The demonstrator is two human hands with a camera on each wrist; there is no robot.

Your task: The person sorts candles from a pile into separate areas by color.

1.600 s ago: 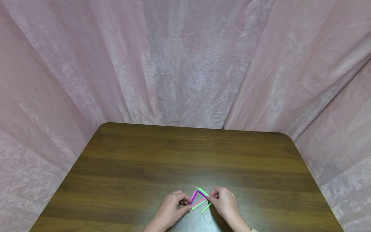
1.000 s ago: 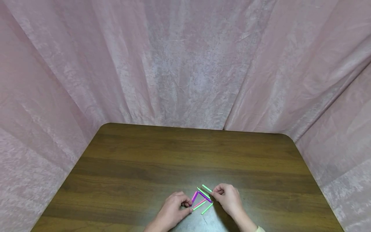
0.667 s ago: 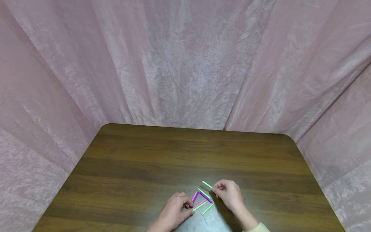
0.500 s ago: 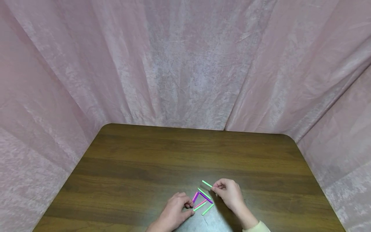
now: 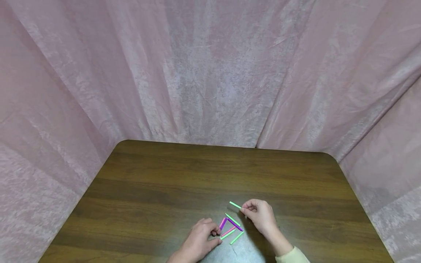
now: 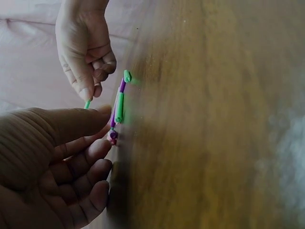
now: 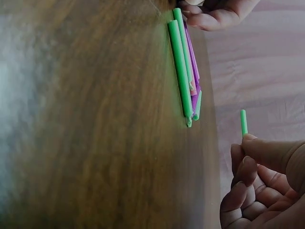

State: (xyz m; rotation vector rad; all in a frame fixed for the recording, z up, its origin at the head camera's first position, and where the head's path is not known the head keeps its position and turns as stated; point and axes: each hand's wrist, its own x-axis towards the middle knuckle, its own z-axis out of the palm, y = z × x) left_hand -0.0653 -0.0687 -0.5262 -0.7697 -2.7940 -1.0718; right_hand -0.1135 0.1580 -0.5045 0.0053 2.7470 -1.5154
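Note:
Between thumb and fingertips, my right hand pinches one end of a short thin green stick, which points left above the other sticks. The right wrist view shows this held stick raised off the table. Below it lies a small frame of sticks: a purple stick beside a green stick, and a second purple stick beside a pink one. Along the near side are another pink stick and green sticks. My left hand rests at the frame's left corner, fingers loosely bent, thumb and fingertips apart.
The brown wood-grain table has rounded far corners. Pink velvet curtains hang behind it and at both sides. A light yellow-green sleeve covers the right forearm.
My right hand has drawn one green stick away from the frame and carried it farther back, clear of the others. My left hand has stayed nearly in place at the left corner.

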